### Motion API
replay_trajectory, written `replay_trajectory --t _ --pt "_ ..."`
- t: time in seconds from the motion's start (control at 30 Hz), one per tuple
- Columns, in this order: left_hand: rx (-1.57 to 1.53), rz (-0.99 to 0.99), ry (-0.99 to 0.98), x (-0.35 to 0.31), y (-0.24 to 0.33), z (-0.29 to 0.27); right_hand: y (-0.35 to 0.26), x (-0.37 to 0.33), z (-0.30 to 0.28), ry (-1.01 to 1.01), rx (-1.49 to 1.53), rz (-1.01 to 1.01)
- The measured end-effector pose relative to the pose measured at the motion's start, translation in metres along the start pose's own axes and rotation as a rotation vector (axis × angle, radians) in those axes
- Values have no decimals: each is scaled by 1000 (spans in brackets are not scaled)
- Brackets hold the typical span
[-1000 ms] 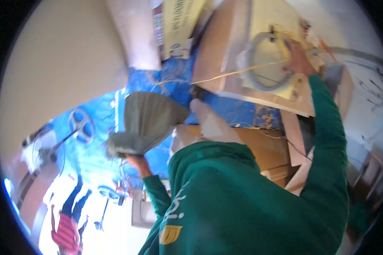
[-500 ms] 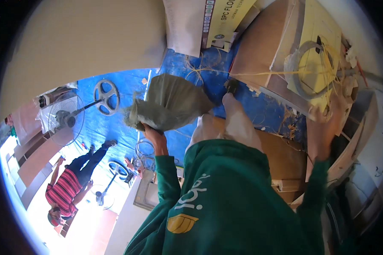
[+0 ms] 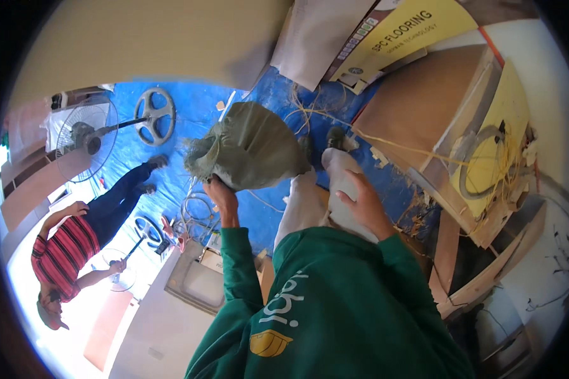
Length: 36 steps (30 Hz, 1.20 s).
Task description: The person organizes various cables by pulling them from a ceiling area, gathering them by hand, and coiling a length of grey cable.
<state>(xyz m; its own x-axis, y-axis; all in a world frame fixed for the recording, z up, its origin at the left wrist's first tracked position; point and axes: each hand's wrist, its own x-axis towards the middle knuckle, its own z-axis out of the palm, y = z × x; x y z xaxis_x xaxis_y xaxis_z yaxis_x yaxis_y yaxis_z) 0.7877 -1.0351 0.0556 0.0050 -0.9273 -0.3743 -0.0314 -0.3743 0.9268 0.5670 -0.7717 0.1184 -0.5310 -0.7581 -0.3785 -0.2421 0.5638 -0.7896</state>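
A bulging olive-green woven sack (image 3: 253, 148) hangs in front of my legs, its frayed, bunched mouth toward the left. My left hand (image 3: 222, 197) grips the sack near that mouth; the sack partly hides its fingers. In front of my right thigh is my right hand (image 3: 362, 203), with its thumb and fingers apart and nothing in it.
Blue sheeting (image 3: 199, 117) covers the floor. At left stand a pedestal fan (image 3: 85, 139) and a person in a striped shirt (image 3: 69, 249). Coiled cable (image 3: 196, 211) lies left of my legs. To the right lean a yellow board (image 3: 496, 151) with tangled yellow cord and a brown carton (image 3: 423, 101).
My right hand has come in from the far right to my right thigh. The sack stays in my left hand. The person at left has moved further left.
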Motion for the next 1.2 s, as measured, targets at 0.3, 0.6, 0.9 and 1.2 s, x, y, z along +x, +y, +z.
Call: replay_trajectory --t 0.3,0.6,0.9,1.2 --pt "838 389 -349 54 -44 -31 131 134 46 -27 187 344" --pt "904 19 -361 111 -41 63 289 261 80 -154 -134 418" --pt "1027 65 -710 164 -72 135 369 326 124 -212 -120 491" --pt "1007 166 -705 107 -94 95 334 273 150 -463 -111 43"
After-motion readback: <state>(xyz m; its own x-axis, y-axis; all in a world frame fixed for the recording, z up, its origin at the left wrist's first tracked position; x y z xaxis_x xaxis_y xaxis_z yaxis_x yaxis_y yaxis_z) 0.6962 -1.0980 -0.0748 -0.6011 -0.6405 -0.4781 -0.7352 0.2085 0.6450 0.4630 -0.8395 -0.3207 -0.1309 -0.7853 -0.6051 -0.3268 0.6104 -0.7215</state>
